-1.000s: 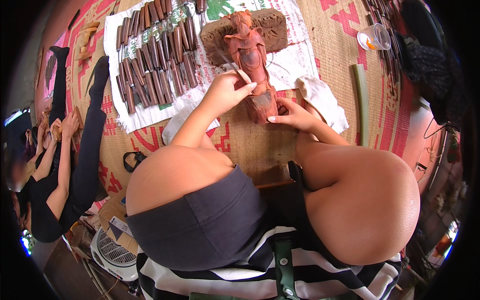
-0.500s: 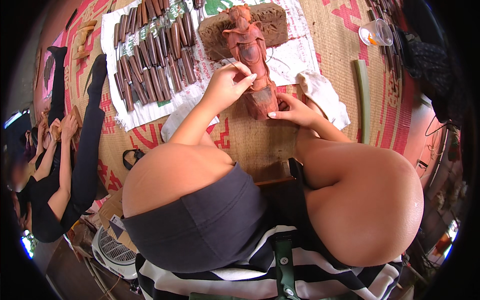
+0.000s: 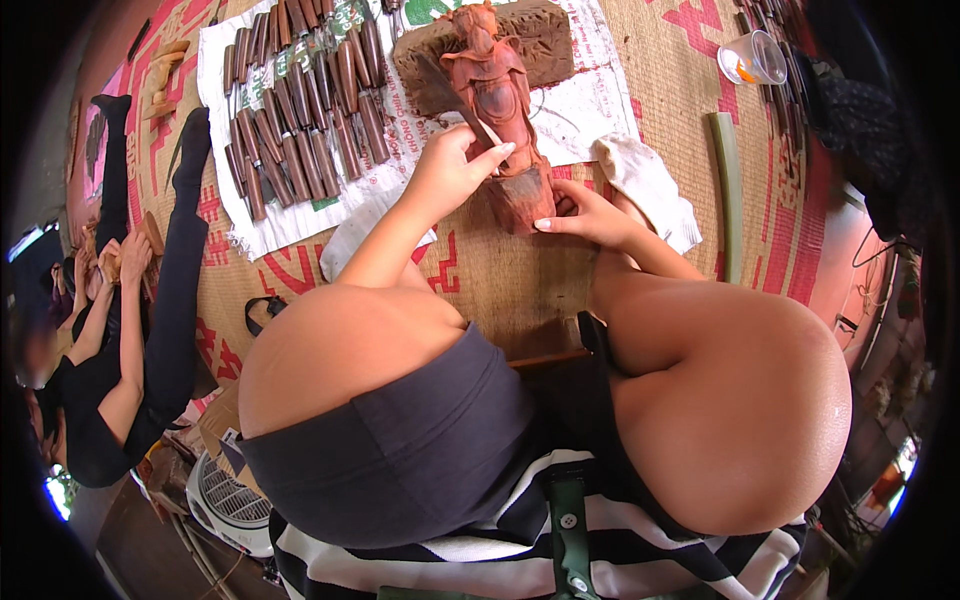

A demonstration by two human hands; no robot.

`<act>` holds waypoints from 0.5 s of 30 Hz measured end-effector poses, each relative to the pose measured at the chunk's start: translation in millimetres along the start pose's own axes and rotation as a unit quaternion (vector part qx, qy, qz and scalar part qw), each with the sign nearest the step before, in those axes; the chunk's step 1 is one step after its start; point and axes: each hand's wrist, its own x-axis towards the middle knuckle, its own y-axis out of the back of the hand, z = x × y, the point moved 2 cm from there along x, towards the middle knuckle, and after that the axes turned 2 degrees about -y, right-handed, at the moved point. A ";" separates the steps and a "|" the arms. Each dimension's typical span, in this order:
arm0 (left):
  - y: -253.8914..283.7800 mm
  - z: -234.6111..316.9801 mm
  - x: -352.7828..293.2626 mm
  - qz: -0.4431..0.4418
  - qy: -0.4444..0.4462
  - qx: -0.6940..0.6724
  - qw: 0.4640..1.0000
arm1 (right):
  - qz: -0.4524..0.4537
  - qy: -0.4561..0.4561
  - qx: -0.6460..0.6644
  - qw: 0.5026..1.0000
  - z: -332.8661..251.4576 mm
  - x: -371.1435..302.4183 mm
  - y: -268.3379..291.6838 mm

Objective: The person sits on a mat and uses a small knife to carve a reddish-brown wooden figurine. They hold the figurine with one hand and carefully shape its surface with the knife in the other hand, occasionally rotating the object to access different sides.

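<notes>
A reddish-brown carved wooden figure (image 3: 497, 95) lies on a woven mat, its head resting on a rough wooden block (image 3: 545, 38). My left hand (image 3: 450, 170) is closed around a carving chisel (image 3: 455, 100) whose blade reaches up and left, with the hand pressed to the figure's lower part. My right hand (image 3: 585, 215) grips the figure's square base (image 3: 520, 200) from the right and steadies it. My knees fill the lower half of the view.
Several wooden-handled chisels (image 3: 300, 110) lie in rows on a white sheet (image 3: 590, 100) at upper left. A white cloth (image 3: 645, 180), a green stick (image 3: 730, 190) and a clear plastic cup (image 3: 755, 58) are to the right. Another person (image 3: 120, 330) sits at left beside a small fan (image 3: 225, 500).
My left hand has shifted up along the figure with the chisel, and my right hand has stayed at the base. The view has tilted slightly.
</notes>
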 end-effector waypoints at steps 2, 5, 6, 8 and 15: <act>-0.2 -1.8 1.4 0.014 -0.021 0.009 1.000 | -0.001 -0.004 0.002 1.000 0.0 -0.2 0.8; 6.1 -4.3 3.1 0.028 -0.041 0.023 0.999 | 0.000 -0.002 -0.007 1.000 -0.9 0.5 0.9; 5.1 -2.1 1.1 0.014 -0.016 -0.008 1.000 | 0.002 0.000 -0.009 1.000 0.8 0.8 1.0; 3.3 -1.8 0.3 0.003 0.005 -0.037 0.999 | 0.000 -0.003 -0.006 1.000 0.1 0.5 1.1; 2.9 -5.0 1.5 0.011 0.001 -0.016 1.000 | 0.008 -0.006 -0.017 1.000 -0.5 0.3 0.3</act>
